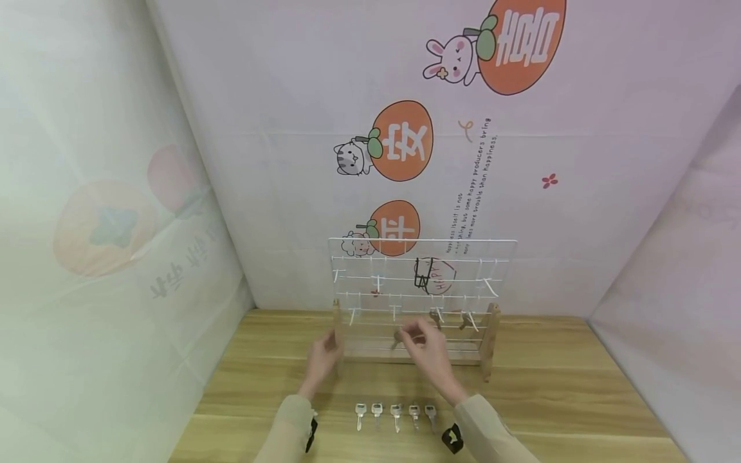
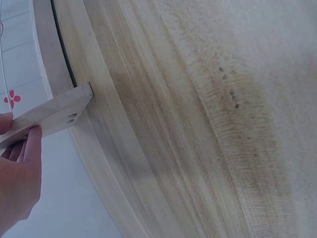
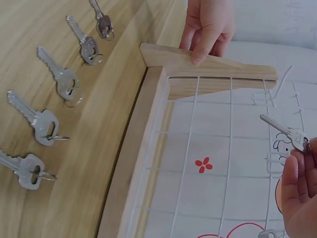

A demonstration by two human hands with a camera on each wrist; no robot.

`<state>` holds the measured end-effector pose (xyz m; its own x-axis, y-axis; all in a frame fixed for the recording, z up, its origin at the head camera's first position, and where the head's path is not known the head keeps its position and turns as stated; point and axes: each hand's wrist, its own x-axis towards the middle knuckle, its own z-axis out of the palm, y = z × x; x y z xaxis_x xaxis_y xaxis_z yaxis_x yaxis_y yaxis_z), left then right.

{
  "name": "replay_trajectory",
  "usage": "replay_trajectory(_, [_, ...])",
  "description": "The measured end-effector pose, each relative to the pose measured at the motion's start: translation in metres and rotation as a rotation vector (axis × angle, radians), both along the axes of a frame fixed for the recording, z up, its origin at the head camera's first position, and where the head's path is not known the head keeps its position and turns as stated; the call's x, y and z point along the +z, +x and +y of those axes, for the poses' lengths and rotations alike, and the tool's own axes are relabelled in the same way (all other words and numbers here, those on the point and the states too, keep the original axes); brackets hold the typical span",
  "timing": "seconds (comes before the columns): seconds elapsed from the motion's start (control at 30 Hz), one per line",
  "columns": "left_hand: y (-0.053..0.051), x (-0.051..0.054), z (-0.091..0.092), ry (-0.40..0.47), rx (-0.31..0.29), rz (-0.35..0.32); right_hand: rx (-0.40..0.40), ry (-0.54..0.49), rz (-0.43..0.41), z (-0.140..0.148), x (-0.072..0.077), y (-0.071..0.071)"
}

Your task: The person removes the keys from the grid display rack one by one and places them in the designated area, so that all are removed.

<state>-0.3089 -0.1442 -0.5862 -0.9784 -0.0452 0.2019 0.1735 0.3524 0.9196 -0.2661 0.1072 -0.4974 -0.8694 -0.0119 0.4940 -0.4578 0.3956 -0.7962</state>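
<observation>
Head view, at far left, took in a pale sheet point(image 1: 87, 360) hung as a side wall, then the edge of a wooden table point(image 1: 243, 386). The person's left hand point(image 1: 321, 360) grasped the left upright point(image 1: 338, 321) of a wooden rack stand; the left wrist view showed the fingers along one side of the wood. A black band point(image 1: 311, 435) sat at that wrist, below a beige sleeve. Just to the right, on the table in front of the rack, lay a row of five silver keys point(image 1: 396, 410), set apart from one another with their blades toward the person. The right wrist view showed small rings at their heads.

Above this row rose the white wire grid point(image 1: 422, 240), fitted with protruding hooks. Before its lower middle, one key point(image 1: 397, 338) was pinched in the fingertips of the right hand point(image 1: 429, 352), held near its ring end, its blade pointing down and leftward; whether it touched the wires I could not tell. Right of those fingertips, two more keys point(image 1: 466, 321) hung at lower hooks. Farthest right on the rack stood the right upright point(image 1: 489, 347). Behind everything, a back sheet point(image 1: 289, 193) bore orange persimmon prints.
</observation>
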Motion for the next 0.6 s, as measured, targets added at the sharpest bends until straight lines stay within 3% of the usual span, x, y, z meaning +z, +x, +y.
replay_trajectory(0.6, [0.001,0.001,0.001,-0.014,0.003,0.016,-0.057,0.074,-0.115,0.032,-0.041,0.014])
